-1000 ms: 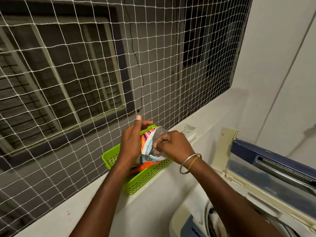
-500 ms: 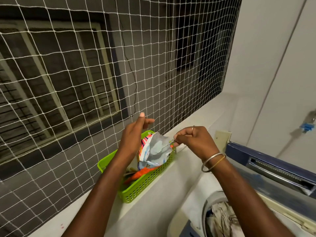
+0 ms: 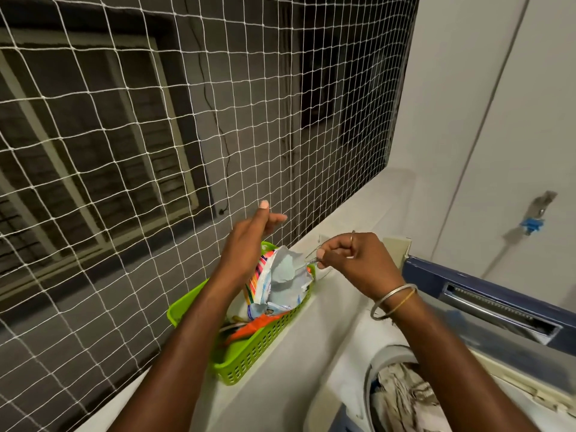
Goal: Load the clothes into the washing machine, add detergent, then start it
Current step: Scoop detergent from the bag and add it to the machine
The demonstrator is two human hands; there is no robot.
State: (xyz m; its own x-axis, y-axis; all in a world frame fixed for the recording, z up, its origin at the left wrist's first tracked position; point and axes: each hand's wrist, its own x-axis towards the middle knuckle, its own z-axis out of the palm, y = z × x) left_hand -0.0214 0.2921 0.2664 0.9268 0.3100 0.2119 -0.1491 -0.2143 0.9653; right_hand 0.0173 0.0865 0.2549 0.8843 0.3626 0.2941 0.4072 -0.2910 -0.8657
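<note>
The detergent packet (image 3: 280,285) stood roughly upright in the green basket (image 3: 249,357) on the white ledge (image 3: 311,353), its torn mouth facing up and leaning a little toward the person's right. The left hand (image 3: 246,247) lay against the packet's left side with its visible fingers straight and pointing up toward the net (image 3: 124,151); whether the thumb caught the packet's edge was hidden. The right hand (image 3: 355,260) was curled, its fingertips (image 3: 321,253) pinching a thin clear plastic piece (image 3: 307,260) that was too blurred to name, perhaps a small scoop.

That piece pointed left and slightly down, its free end just above the packet's mouth, so the opening lay left of and just below the right fingertips. The packet's long axis ran up from the basket, nearly crosswise to the piece.

The washing machine (image 3: 336,400) sat below and to the right, lid (image 3: 461,275) raised, with clothes (image 3: 402,397) already in the tub. The loading step therefore looked done and the detergent step under way. The right hand was the nearer one to the tub, well below its wrist, so any detergent would probably travel down and rightward from the packet
</note>
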